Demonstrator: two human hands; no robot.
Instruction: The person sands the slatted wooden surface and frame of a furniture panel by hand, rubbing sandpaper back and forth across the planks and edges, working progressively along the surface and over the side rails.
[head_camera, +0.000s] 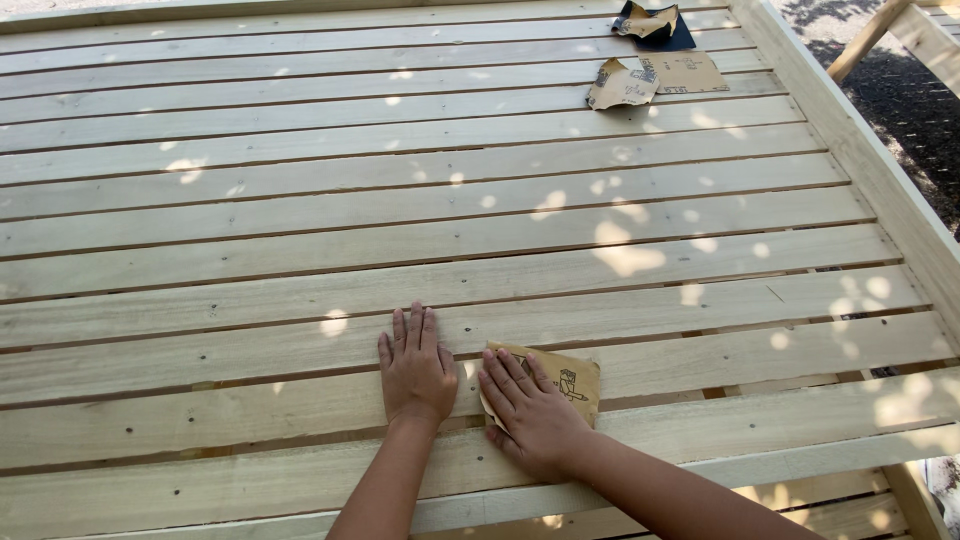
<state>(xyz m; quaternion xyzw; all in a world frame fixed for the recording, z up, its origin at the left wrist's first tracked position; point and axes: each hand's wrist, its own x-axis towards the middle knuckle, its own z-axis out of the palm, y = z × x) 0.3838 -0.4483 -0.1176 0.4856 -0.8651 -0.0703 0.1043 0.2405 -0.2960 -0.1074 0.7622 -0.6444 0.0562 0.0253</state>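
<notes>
A wide panel of pale wooden slats (430, 215) fills the view. My left hand (415, 370) lies flat on a near slat, fingers together and pointing away, holding nothing. Just to its right, my right hand (530, 410) presses flat on a brown sheet of sandpaper (575, 380), which lies against the same slats; its printed backing faces up and its right half shows past my fingers.
Loose sandpaper sheets (650, 78) and a dark piece (655, 25) lie on the far slats at the upper right. A thicker frame board (880, 170) runs down the right edge. Beyond it lie dark ground and another wooden piece (865, 40).
</notes>
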